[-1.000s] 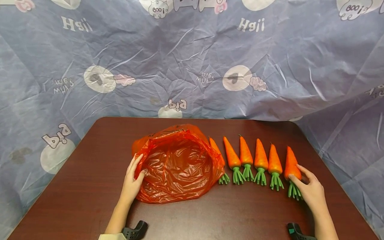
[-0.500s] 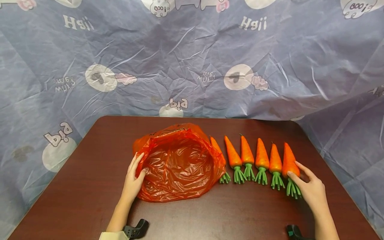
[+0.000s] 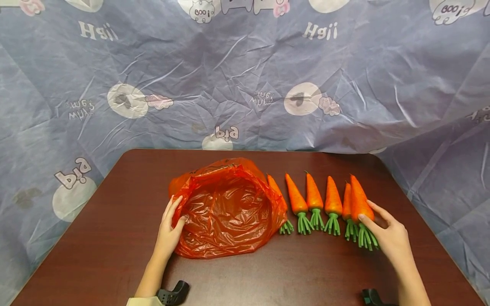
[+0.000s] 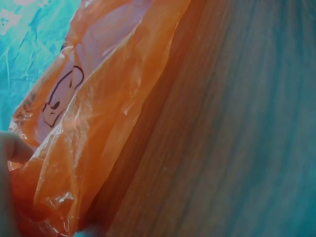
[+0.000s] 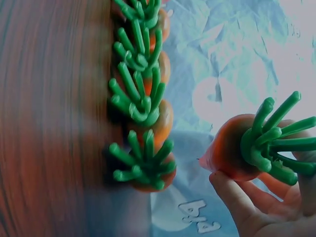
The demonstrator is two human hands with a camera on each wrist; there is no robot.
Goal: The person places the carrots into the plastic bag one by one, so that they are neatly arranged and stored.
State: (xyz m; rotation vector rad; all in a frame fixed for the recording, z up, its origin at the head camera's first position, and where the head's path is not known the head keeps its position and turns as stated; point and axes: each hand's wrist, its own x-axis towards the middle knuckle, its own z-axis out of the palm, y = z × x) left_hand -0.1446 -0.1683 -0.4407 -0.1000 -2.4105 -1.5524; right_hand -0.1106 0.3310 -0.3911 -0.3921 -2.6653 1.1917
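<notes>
1. Thin red plastic forms the bag, which lies on the brown table with its crumpled mouth gaping toward the person.
2. The left hand pinches the rim at the bag's left side, thumb inside, fingers outside. A light outward pull there should serve best, since such film probably folds in easily.
3. The right hand grasps the held carrot by its thick end, thumb and fingertips on opposite sides; the right wrist view shows it raised, apart from the lying carrots.
4. In the head view, that carrot overlaps the neighbouring carrot, so good handling calls for enough height to clear the row.
5. The grip sits near the green stalks, leaving the tip unsupported; a firm wrist should stop it dipping.
6. One carrot lies partly hidden behind the bag's right edge, so avoid dragging the plastic against it.
</notes>
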